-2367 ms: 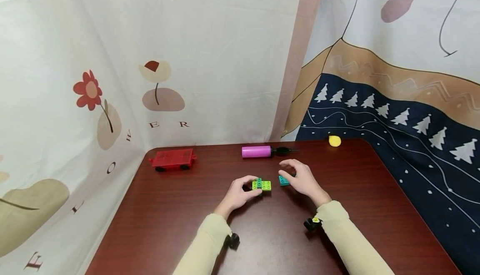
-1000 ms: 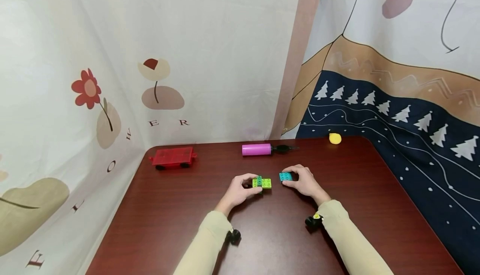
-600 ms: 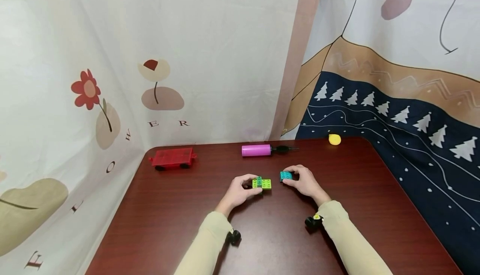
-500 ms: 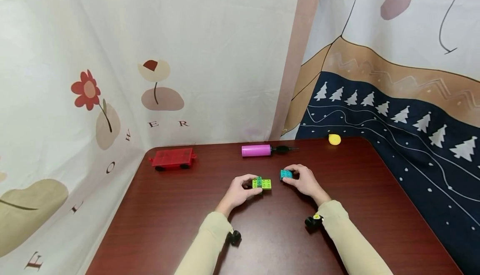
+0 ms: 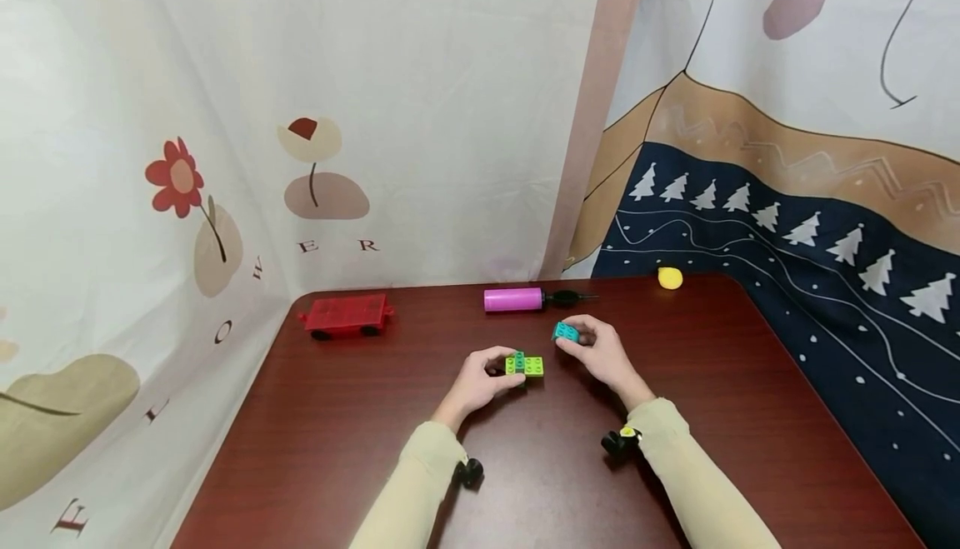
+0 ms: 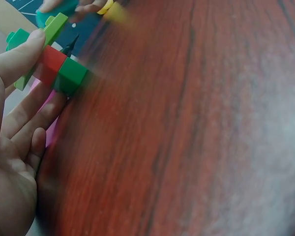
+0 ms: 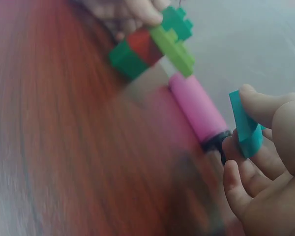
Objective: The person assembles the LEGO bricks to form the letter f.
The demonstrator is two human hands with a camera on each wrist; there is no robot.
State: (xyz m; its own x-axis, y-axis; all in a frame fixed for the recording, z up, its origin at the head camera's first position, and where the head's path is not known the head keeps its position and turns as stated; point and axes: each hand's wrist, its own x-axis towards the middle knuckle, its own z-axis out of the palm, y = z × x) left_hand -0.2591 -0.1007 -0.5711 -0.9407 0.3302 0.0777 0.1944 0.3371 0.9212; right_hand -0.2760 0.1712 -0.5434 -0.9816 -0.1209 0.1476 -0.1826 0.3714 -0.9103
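Printed fabric (image 5: 450, 157) hung behind a dark reddish-brown table (image 5: 337, 432). Between thumb and fingers, the left hand (image 5: 472, 386) pinched a green-and-red brick stack (image 5: 533, 366), whose lime part jutted past the fingertips towards the other hand. The right hand (image 5: 606, 357) pinched a teal brick (image 5: 566, 332) at its fingertips, farther forward and apart from the stack. Both arms reached forward, angled inward.
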